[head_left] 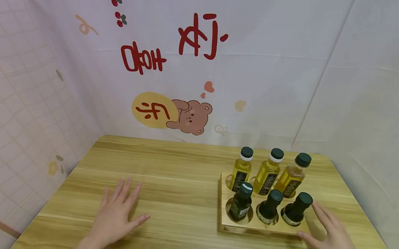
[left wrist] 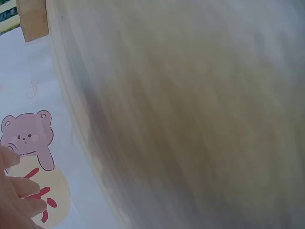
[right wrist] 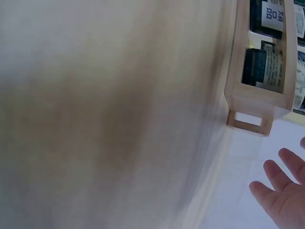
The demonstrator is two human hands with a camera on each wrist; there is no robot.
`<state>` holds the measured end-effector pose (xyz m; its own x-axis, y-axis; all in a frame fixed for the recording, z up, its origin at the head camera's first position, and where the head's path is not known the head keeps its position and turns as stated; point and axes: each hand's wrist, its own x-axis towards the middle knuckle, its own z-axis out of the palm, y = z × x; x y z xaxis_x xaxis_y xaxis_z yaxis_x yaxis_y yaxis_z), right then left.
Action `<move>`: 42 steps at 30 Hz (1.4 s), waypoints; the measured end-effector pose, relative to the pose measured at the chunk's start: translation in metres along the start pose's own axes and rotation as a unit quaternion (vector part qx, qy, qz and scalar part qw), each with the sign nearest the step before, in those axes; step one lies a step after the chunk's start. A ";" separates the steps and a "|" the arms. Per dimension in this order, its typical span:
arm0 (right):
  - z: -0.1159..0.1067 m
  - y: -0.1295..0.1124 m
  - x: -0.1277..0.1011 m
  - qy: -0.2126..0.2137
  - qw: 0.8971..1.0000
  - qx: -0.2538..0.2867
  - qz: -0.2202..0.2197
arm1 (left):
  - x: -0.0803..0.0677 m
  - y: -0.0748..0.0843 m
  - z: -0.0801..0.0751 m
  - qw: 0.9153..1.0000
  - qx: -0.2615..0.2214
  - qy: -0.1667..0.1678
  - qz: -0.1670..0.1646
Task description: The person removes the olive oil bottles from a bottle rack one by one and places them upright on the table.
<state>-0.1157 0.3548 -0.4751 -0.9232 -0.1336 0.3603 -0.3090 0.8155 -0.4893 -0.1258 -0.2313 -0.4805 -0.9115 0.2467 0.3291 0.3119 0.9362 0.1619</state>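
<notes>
Wooden rack (head_left: 224,222) sits on counter (head_left: 187,168) at about 3 o'clock, long axis running left-right, slightly skewed. Six bottles stand upright in it: three yellow bottles (head_left: 266,176) in back row, three dark bottles (head_left: 268,206) in front, all dark green caps up. Right hand (head_left: 331,236) flat, fingers spread, touching rack's right end, gripping nothing. Left hand (head_left: 115,212) flat on counter at 8 o'clock, fingers spread, holding nothing.

Three yellow bottles (head_left: 267,172), three dark bottles (head_left: 269,207), one wooden rack (head_left: 262,225).
</notes>
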 end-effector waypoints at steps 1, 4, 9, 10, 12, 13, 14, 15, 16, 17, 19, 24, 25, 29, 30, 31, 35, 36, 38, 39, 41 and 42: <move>0.000 -0.001 -0.001 0.000 1.000 0.002 0.006 | 0.000 0.001 0.000 1.000 -0.003 0.008 0.003; 0.002 -0.002 -0.003 -0.001 1.000 0.011 0.015 | 0.001 0.004 -0.001 0.999 -0.016 0.031 0.013; 0.006 -0.002 -0.004 0.002 0.998 0.052 0.018 | 0.004 0.009 -0.001 0.997 -0.042 0.061 0.028; 0.007 -0.002 -0.004 0.002 0.998 0.061 0.020 | 0.004 0.010 -0.001 0.996 -0.049 0.065 0.030; 0.009 -0.002 -0.004 0.000 0.997 0.079 0.025 | 0.005 0.012 0.000 0.995 -0.061 0.071 0.034; 0.009 -0.003 -0.004 -0.003 0.996 0.087 0.030 | 0.005 0.014 0.000 0.995 -0.067 0.073 0.035; 0.010 -0.003 -0.005 -0.006 0.995 0.096 0.035 | 0.005 0.015 0.001 0.994 -0.073 0.074 0.035; 0.010 -0.003 -0.005 -0.009 0.994 0.103 0.040 | 0.005 0.016 0.001 0.994 -0.078 0.075 0.035; 0.011 -0.004 -0.005 -0.013 0.993 0.108 0.045 | 0.006 0.018 0.001 0.993 -0.084 0.075 0.033; 0.011 -0.004 -0.005 -0.016 0.992 0.113 0.050 | 0.006 0.019 0.001 0.993 -0.090 0.074 0.031; 0.011 -0.005 -0.005 -0.020 0.991 0.118 0.060 | 0.006 0.023 0.001 0.992 -0.105 0.069 0.024; 0.010 -0.007 -0.005 -0.028 0.991 0.108 0.079 | 0.009 0.036 0.001 0.989 -0.136 0.056 0.011; 0.009 -0.007 -0.006 -0.030 0.991 0.103 0.083 | 0.010 0.039 0.001 0.988 -0.141 0.055 0.011; 0.007 -0.008 -0.006 -0.042 0.992 0.079 0.094 | 0.017 0.052 0.001 0.986 -0.154 0.056 0.018; 0.007 -0.008 -0.006 -0.047 0.991 0.077 0.099 | 0.019 0.055 0.001 0.986 -0.158 0.054 0.020; 0.006 -0.008 -0.006 -0.053 0.990 0.075 0.104 | 0.021 0.058 0.002 0.985 -0.162 0.052 0.021; 0.005 -0.006 -0.006 -0.072 0.988 0.068 0.119 | 0.028 0.070 0.003 0.982 -0.179 0.048 0.028; 0.005 -0.006 -0.006 -0.075 0.987 0.067 0.122 | 0.030 0.073 0.003 0.981 -0.184 0.047 0.031; 0.004 -0.006 -0.006 -0.079 0.987 0.066 0.124 | 0.033 0.078 0.003 0.979 -0.192 0.048 0.037; 0.005 -0.005 -0.006 -0.080 0.987 0.067 0.125 | 0.035 0.081 0.004 0.978 -0.199 0.048 0.039; 0.005 -0.005 -0.006 -0.083 0.986 0.069 0.126 | 0.038 0.085 0.005 0.975 -0.211 0.045 0.043; 0.005 -0.005 -0.007 -0.084 0.986 0.071 0.127 | 0.039 0.087 0.006 0.974 -0.219 0.043 0.044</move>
<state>-0.1091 0.3490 -0.4789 -0.9960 -0.0361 0.0815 -0.0809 0.7497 -0.6568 -0.1360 -0.1382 -0.4594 -0.8558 0.2825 0.4333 0.4899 0.7114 0.5038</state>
